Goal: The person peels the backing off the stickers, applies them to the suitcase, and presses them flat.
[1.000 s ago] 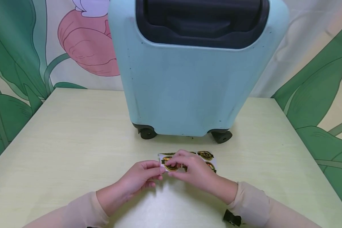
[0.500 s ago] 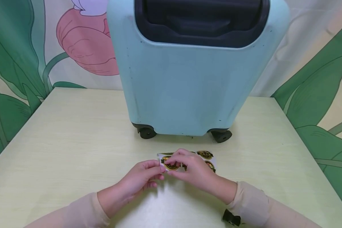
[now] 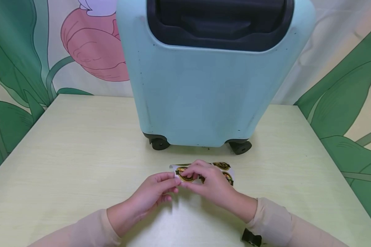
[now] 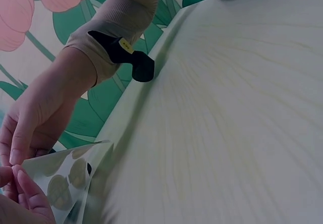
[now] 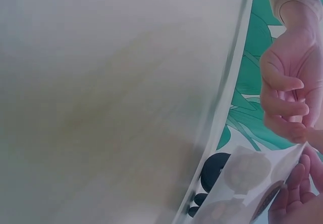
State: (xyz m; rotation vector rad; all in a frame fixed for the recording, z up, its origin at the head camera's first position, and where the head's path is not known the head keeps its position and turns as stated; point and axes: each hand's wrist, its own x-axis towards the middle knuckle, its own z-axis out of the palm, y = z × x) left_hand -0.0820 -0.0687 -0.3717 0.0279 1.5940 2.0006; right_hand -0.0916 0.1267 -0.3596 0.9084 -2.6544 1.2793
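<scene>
A white sticker sheet (image 3: 230, 168) with round black-and-gold stickers is held just above the table in front of the suitcase. My left hand (image 3: 154, 192) pinches its near left corner between thumb and fingers. My right hand (image 3: 214, 181) covers the middle of the sheet, its thumb and fingers pinching at the edge beside the left fingertips. One round sticker (image 3: 185, 174) shows partly under the right fingers. In the left wrist view the sheet (image 4: 68, 176) shows its pale underside. In the right wrist view the sheet (image 5: 247, 168) bends upward, and the fingertips meet at its corner.
A light blue suitcase (image 3: 198, 96) with a black handle recess (image 3: 219, 24) and black wheels (image 3: 160, 144) stands behind the hands on the pale table (image 3: 65, 154). A black strap piece (image 3: 251, 237) sits at the right cuff. A flowered cloth (image 3: 96, 44) hangs behind.
Both hands and the sticker sheet have shifted very slightly away from me, and the right fingertips sit a touch higher. Both hands keep the same grip near the corner.
</scene>
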